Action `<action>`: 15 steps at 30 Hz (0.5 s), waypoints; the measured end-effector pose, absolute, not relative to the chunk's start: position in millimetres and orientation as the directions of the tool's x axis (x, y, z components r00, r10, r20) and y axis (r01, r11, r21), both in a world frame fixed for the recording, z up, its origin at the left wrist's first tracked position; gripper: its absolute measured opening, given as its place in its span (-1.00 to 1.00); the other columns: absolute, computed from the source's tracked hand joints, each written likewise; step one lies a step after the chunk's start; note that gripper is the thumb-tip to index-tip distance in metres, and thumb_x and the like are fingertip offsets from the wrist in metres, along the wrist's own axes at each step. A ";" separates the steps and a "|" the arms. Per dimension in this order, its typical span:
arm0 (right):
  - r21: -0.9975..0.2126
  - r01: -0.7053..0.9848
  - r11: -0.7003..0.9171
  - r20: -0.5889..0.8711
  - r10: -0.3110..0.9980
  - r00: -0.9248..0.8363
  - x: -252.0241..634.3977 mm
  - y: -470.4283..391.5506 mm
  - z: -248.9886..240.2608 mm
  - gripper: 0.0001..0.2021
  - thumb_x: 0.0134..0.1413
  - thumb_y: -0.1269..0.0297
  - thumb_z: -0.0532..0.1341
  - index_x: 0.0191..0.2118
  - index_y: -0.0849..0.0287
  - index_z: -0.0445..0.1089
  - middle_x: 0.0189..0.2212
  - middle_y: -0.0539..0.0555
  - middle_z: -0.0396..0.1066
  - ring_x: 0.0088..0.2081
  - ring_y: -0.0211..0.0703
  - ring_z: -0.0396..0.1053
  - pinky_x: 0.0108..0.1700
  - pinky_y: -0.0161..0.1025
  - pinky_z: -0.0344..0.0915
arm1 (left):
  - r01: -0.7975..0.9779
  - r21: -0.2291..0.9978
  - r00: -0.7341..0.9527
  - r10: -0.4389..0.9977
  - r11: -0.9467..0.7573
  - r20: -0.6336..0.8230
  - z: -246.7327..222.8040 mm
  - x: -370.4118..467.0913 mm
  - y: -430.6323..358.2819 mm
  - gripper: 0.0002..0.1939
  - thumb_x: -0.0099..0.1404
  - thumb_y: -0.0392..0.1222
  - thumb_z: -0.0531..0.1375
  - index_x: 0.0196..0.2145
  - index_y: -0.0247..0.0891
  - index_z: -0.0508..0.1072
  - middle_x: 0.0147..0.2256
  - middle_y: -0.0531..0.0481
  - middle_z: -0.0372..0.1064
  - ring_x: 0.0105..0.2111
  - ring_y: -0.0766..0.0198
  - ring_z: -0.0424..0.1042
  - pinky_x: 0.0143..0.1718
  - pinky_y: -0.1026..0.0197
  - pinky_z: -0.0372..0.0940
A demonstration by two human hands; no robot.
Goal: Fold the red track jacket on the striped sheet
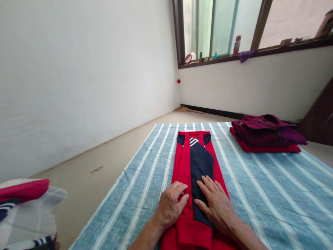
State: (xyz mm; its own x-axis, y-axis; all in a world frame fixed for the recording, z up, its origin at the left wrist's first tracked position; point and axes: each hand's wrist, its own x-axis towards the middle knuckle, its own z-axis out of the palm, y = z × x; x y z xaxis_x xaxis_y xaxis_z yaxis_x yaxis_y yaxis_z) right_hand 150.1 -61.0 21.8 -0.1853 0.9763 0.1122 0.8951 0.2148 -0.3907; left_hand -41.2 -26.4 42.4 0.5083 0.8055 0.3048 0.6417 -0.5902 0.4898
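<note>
A red and navy sports top with white stripes lies folded into a long narrow strip on a blue striped sheet. Its neck end points away from me, and a sleeve runs lengthwise toward me, ending in a red cuff. My left hand rests on the red left part, fingers bent, with thumb and fingertips apart. On the navy panel my right hand lies flat, its fingers spread. The nearest part of the top is partly hidden by my hands and cut off by the lower edge.
Folded maroon and red clothes are stacked at the right. At lower left, a pale see-through bag has red and navy clothing by it. A broom lies on the floor near the corner. Small bottles and a purple cloth are on the windowsill.
</note>
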 end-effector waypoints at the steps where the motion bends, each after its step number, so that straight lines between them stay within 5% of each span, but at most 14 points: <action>1: -0.390 0.895 0.214 0.110 0.976 -0.186 150.2 -60.8 21.8 -0.42 0.18 -0.08 -0.01 0.22 0.12 0.16 0.26 0.09 0.02 0.28 0.01 -0.09 0.27 0.03 -0.12 | 0.642 0.489 0.508 0.806 -0.590 0.305 42.6 -41.1 -26.5 -0.81 0.22 -0.33 0.09 -0.20 -0.22 0.40 -0.33 0.01 0.37 -0.34 0.28 0.38 -0.26 0.26 0.30; 15: -0.383 0.896 0.224 0.130 0.974 -0.188 149.8 -61.7 21.2 -0.43 0.18 -0.07 0.00 0.22 0.11 0.16 0.26 0.09 0.02 0.28 0.01 -0.08 0.26 0.03 -0.10 | 0.646 0.488 0.504 0.808 -0.586 0.303 40.9 -41.8 -24.9 -0.80 0.22 -0.32 0.10 -0.18 -0.21 0.40 -0.33 0.02 0.37 -0.33 0.29 0.38 -0.26 0.27 0.29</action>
State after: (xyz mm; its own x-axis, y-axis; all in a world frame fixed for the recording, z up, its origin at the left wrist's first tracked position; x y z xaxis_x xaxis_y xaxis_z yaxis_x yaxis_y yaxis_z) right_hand 149.8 -61.7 21.2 -0.1877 0.9736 0.1302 0.8961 0.2240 -0.3831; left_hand -41.8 -24.9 40.9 0.5044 0.8084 0.3034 0.6463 -0.5865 0.4883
